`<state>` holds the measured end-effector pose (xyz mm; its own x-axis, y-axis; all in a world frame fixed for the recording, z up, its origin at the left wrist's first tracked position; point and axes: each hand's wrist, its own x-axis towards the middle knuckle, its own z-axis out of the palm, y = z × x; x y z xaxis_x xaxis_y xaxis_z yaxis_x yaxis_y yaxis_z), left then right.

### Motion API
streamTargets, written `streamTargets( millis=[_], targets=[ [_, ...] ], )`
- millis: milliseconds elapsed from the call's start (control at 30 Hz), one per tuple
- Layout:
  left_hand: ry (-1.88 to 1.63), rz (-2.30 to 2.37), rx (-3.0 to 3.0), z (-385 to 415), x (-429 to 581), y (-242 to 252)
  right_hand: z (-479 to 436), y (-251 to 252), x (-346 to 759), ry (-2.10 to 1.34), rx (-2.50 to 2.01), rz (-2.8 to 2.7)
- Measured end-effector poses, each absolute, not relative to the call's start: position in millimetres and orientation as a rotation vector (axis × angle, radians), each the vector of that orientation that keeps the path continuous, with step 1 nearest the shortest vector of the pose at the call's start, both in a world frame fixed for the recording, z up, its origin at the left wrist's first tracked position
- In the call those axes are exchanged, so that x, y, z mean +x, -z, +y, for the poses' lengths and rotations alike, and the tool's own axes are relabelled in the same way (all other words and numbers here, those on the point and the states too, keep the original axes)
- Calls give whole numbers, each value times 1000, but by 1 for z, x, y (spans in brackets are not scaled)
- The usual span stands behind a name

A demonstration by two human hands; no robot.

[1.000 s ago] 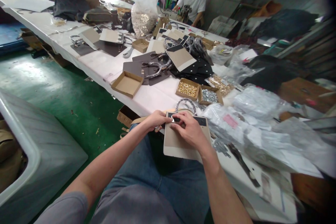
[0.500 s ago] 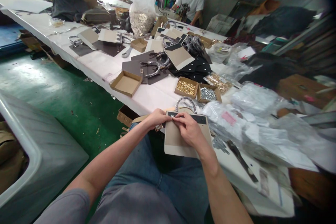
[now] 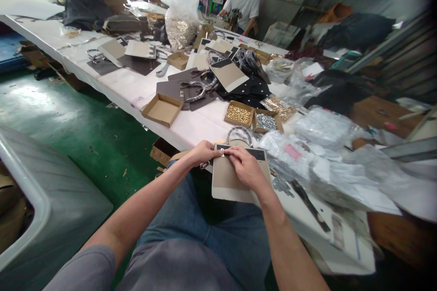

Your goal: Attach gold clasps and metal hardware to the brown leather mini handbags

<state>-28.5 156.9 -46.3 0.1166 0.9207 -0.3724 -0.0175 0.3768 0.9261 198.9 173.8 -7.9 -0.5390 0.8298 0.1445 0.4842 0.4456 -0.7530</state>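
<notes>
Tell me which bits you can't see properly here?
Head view:
- Small metal piece on the beige flat panel with a dark top strip: tiny, covered by the right hand's fingers.
- Curved silver handle: ends hidden behind the panel.
- Brown cardboard box under the white table: partly hidden by the table edge and left hand.

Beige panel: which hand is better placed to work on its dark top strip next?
Right, most likely. The right hand lies on the beige panel, fingertips already at the dark top strip. The left hand grips the panel's upper left corner, steadying it.
</notes>
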Motion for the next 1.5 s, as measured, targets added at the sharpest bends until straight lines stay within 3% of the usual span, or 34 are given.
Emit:
streamTargets(
  millis=[467,733,933,1167,1267,1500],
  targets=[
    [-837,1242,995,164,-27,42,172,10,207,-995,-1178,-2055],
    [-795,1355,941,167,-21,38,169,20,196,-825,-1095,-2133],
    [-791,1424,859,164,-15,30,162,-8,213,-798,-1080,-2099],
    [-792,1337,771,168,-14,39,157,-13,367,-172,-1822,-1863],
    [-780,1373,792,169,-16,38,152,8,424,-161,-2210,-1948],
    [-757,1327,834,171,-20,40,152,25,467,-311,-2235,-1940]
  ],
)
